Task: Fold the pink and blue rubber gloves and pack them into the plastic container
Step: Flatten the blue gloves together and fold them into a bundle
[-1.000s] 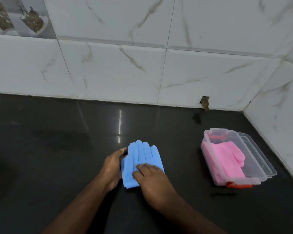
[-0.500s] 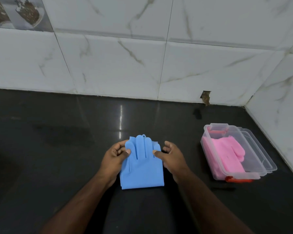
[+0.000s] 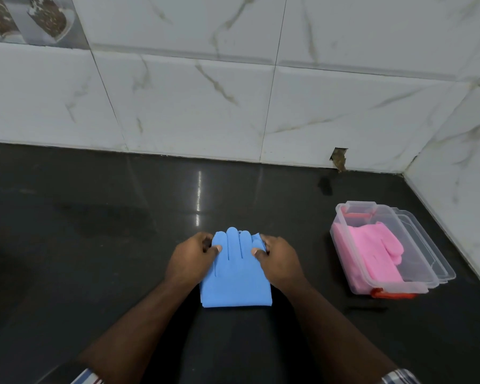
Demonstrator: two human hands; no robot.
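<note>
The folded blue glove (image 3: 234, 275) lies flat on the black counter (image 3: 94, 231), fingers pointing toward the wall. My left hand (image 3: 192, 257) pinches its left edge near the glove's fingers. My right hand (image 3: 278, 257) pinches the right edge at the same height. To the right stands the clear plastic container (image 3: 344, 239) with red latches. The pink glove (image 3: 377, 253) lies folded inside it.
The container's clear lid (image 3: 432, 253) lies under or beside it on its right. White marble-look tiled walls (image 3: 233, 106) close the counter at the back and right, forming a corner. A chipped hole (image 3: 339, 159) shows low in the back wall.
My right hand left the top of the blue glove and moved to its right edge. Both hands now pinch the glove's sides near its fingers.
</note>
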